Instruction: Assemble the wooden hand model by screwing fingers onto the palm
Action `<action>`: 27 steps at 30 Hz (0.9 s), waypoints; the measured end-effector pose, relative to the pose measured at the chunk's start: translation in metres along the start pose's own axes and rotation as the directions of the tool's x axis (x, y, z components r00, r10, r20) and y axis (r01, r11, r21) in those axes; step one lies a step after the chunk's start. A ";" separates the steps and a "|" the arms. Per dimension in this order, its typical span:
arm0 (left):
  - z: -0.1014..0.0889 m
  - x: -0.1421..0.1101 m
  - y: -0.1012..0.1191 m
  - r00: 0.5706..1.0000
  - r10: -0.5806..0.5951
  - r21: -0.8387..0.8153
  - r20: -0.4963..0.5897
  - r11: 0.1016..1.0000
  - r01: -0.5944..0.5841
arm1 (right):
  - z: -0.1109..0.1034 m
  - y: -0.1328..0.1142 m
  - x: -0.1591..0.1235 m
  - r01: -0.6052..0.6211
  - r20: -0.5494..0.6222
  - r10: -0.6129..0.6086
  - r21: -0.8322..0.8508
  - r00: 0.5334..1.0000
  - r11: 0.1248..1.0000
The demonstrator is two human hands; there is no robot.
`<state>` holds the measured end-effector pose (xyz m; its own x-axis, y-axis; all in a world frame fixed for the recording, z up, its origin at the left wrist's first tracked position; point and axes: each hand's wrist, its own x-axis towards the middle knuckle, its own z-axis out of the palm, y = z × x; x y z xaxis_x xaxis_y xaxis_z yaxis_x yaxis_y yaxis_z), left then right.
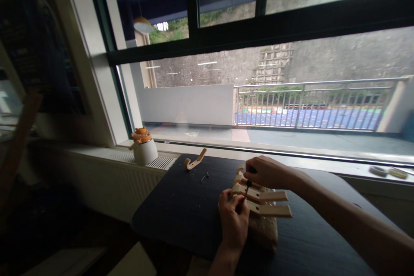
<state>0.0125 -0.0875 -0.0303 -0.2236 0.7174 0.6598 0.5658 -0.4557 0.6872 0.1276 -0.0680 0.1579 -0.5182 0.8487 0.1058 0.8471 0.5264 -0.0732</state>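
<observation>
The left hand bends its fingers by the curled ends of the wooden hooks; I can't tell whether it grips one. They lie in a row across a brownish block on the dark counter. The right hand is closed around a thin screwdriver, pointing down among them. Farther off lie small screws, then a loose hook.

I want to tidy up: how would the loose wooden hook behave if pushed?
The wooden hook is probably stiff, as it keeps its curved shape, and likely light, being slender. Its bent end may make it pivot rather than roll.
</observation>
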 end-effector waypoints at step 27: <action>-0.001 -0.001 0.000 0.994 -0.060 -0.041 0.093 0.997 0.064 | 0.002 0.005 0.004 0.129 0.069 -0.132 0.046 0.989 0.991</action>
<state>0.0117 -0.0889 -0.0306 -0.1817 0.7893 0.5864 0.5174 -0.4304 0.7396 0.1292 -0.0617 0.1563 -0.6327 0.7730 0.0455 0.7666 0.6336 -0.1042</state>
